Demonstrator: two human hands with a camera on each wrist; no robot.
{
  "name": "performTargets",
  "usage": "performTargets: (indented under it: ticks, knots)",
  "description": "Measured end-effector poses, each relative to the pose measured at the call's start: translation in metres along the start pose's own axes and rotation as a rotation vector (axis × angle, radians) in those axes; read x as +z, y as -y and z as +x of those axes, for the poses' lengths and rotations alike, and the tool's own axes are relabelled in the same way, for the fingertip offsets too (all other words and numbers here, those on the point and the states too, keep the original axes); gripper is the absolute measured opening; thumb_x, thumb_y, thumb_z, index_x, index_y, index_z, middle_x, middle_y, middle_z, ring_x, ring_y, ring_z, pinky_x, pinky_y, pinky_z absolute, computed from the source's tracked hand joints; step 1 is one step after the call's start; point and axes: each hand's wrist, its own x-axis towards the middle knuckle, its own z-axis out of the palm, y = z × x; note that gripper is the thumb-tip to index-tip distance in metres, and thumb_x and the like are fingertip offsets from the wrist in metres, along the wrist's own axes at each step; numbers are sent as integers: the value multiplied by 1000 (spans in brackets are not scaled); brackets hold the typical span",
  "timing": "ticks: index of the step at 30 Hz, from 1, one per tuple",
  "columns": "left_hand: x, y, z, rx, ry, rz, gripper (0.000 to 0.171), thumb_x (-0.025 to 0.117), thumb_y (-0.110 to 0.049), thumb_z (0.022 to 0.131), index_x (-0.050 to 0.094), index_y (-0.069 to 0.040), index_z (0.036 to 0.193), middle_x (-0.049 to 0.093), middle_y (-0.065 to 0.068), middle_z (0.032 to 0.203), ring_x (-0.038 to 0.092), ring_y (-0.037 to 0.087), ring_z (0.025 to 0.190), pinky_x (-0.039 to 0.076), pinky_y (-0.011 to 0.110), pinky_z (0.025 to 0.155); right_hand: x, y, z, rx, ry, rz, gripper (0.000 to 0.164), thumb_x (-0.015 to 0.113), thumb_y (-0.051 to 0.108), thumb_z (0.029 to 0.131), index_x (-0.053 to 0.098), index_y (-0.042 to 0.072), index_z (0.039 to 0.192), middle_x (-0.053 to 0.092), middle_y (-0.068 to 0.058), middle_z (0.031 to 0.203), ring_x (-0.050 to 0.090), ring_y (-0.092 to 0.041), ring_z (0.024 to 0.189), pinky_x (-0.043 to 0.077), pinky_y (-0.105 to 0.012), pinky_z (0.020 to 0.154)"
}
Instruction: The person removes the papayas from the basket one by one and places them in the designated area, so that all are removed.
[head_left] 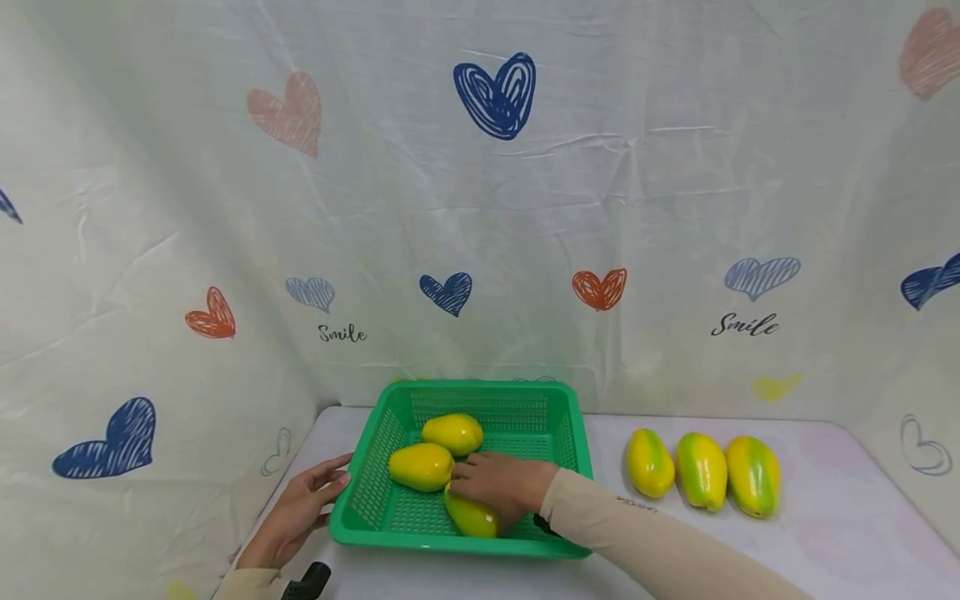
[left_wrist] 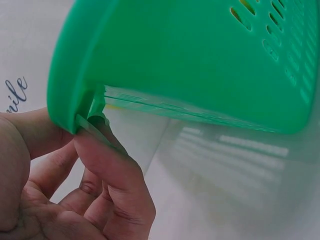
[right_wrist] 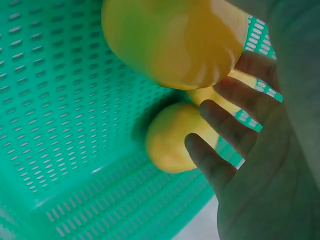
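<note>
A green plastic basket [head_left: 457, 543] stands on the table with yellow-green papayas inside. Thumb and fingers of my left hand [head_left: 296, 508] pinch the basket's left rim; the left wrist view shows the rim [left_wrist: 62, 95] between them. My right hand [head_left: 506, 483] reaches into the basket and holds a papaya [head_left: 471, 512] near the front wall, its fingers over the fruit's far end. In the right wrist view this papaya [right_wrist: 170, 40] lies against the upper fingers, while the lower fingertips extend past it. Two other papayas, one left [head_left: 422, 467] and one behind [head_left: 452, 433], rest in the basket.
To the right of the basket, three more papayas stand in a row on the white-covered table: one left [head_left: 650, 463], one middle [head_left: 701, 472], one right [head_left: 753, 477]. A pale curtain [head_left: 525, 217] printed with hearts hangs behind the table and along its sides.
</note>
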Motion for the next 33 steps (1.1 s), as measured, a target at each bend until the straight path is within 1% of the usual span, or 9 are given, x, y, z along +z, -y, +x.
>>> performTargets:
  ticks: [2,5,11,16,18,21,26,29,33]
  knots:
    - [0,0,0,-1,-2,4,54,60,-16,110,43,3,158,54,26,136,65,20,93,60,38,80,1,-4,-3,23,20,62,79,96,39,79,53,26,144,55,12,146,54,-7,127,44,-26,113]
    - [-1,1,0,-5,-5,4,55,60,-16,110,43,2,158,55,26,134,65,20,93,60,38,79,4,-8,-7,38,31,131,83,97,35,77,51,24,145,54,11,148,54,-9,131,43,-27,115]
    - [-1,2,1,-12,-7,0,55,60,-17,110,43,2,158,55,26,135,65,20,93,60,38,79,8,-12,-14,75,48,157,90,98,37,76,50,29,153,50,9,147,51,-10,129,45,-27,112]
    - [0,2,0,-13,-7,-4,56,61,-17,109,42,3,158,55,26,135,65,20,94,60,38,80,10,-16,-16,84,61,189,91,98,37,76,50,27,152,48,8,155,49,-11,135,42,-29,116]
    - [0,3,0,-10,-8,-6,56,61,-17,109,42,3,158,56,25,134,66,20,93,60,38,80,9,-16,-18,83,58,196,91,98,37,76,49,27,153,48,9,155,49,-11,134,42,-29,116]
    - [0,3,0,-10,-5,-8,57,62,-17,109,42,3,158,57,25,133,66,20,93,60,38,79,7,-17,-22,87,44,199,92,98,39,76,49,28,154,47,9,154,49,-12,133,43,-29,115]
    - [0,2,1,-12,-6,-11,56,61,-17,109,42,3,158,56,26,135,66,20,93,60,38,79,3,-18,-31,101,2,210,94,98,42,75,50,27,154,45,4,156,47,-16,136,43,-31,116]
    - [0,3,1,-8,-1,-13,56,61,-18,109,42,3,158,57,26,135,66,20,93,60,38,80,2,-21,-36,108,-30,217,95,98,41,75,50,27,156,44,1,158,46,-18,139,41,-33,118]
    - [0,2,1,-1,2,-19,55,60,-18,110,42,3,158,58,23,133,66,19,93,60,39,80,2,-26,-44,111,-74,243,96,98,38,75,50,23,157,43,-2,160,45,-21,141,40,-37,120]
